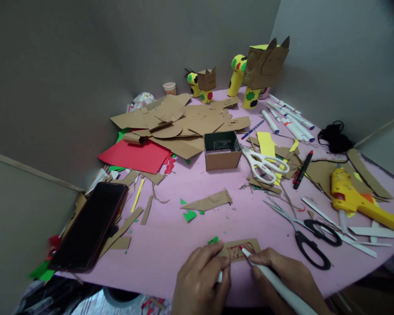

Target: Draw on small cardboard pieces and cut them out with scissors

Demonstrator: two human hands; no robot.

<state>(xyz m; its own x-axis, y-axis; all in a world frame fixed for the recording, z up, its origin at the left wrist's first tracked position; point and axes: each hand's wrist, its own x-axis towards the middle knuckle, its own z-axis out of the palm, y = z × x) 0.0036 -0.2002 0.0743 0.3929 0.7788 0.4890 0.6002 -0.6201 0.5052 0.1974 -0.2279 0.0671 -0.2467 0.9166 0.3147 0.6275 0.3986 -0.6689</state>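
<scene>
Seen from the card point(233, 251), the table point(164, 249) ends close by at six o'clock, with both hands at that edge. The left hand point(197, 280) is curled around a small white piece point(219, 276), its thumb and forefinger on the card's nine o'clock end. The right hand point(290, 271) has its fingers narrowed around a marker point(277, 282), the red tip on the card's red marks.

The black scissors point(300, 232) lie near the right hand at three o'clock, blades pointing to ten; beyond them, toward two, is the glue gun point(344, 192). The phone point(88, 227) sits well apart at nine, its lower end by the near edge. Between phone and left hand, pink surface shows broadly. A pointed scrap point(210, 201) lies at eleven, between card and box point(222, 161). The box stands at twelve, white scissors point(265, 166) just beside it, cardboard pile point(184, 122) behind.
</scene>
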